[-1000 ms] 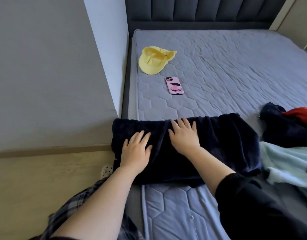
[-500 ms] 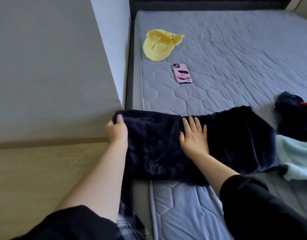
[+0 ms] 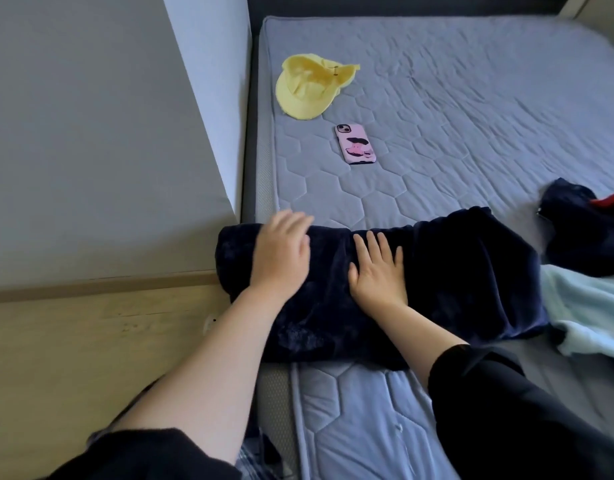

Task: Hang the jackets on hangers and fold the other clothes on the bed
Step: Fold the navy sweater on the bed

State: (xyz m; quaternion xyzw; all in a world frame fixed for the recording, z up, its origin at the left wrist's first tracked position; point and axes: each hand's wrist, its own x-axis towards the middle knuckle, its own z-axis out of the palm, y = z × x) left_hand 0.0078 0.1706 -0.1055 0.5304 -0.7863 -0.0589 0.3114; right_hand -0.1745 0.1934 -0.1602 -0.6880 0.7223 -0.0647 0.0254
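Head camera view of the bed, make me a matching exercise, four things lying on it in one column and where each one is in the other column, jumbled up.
Things
1. yellow cap
2. pink phone
3. navy fleece garment
4. pale blue garment

Places
A. the right hand rests flat on it
B. at the view's right edge, beside the fleece
C. farthest up the mattress, near its left edge
D. between the cap and the fleece

Pairs: 1-C, 2-D, 3-A, 4-B
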